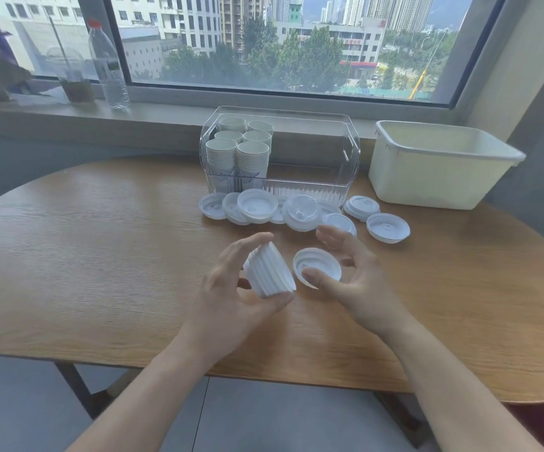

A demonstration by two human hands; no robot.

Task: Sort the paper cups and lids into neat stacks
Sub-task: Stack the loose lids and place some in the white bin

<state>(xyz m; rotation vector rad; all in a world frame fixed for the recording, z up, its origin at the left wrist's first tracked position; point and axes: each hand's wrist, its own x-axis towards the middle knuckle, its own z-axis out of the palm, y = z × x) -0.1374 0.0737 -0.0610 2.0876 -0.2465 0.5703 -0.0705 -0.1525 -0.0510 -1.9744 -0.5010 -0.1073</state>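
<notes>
The rounded wooden counter (101, 256) fills most of the view, its near edge curving just below both forearms and its left half bare. At its far right stands a cream rectangular plastic tub (433, 177), close to the counter's edge. Just left of it is a clear ribbed plastic organiser box (313, 187) holding six stacks of white paper cups (241, 154) in its left end; blue patterning shows low on the front cups, perhaps print, too blurred to read. On the sill behind, a clear water bottle with a red cap (109, 63) carries a label that cannot be read. A loose row of white plastic lids (257, 207) lies in front of the organiser, some overlapping. The left hand (241, 288) grips a nested stack of white lids (269, 270) on its side, fingers curled round it, above the counter. The right hand (352, 272) pinches a single white lid (317, 267) between thumb and fingers, just beside that stack.
</notes>
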